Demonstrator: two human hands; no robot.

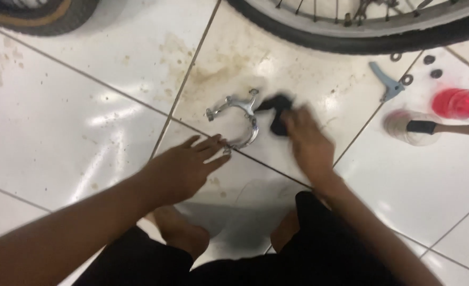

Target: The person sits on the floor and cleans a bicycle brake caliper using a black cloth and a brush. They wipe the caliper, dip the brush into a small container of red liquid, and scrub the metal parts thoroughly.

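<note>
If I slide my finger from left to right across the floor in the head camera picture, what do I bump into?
Left hand → silver brake caliper → black rag → blue lever → red cap.

Bare tile lies open leftward; rightward, bicycle wheel (above), jar crowd.

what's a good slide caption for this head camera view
Left hand flat on the white tiled floor beside a silver brake caliper, right hand on a black rag, below a bicycle wheel.

Shiny bare-metal brake caliper, matt black cloth, glossy stained white floor tiles.
</note>
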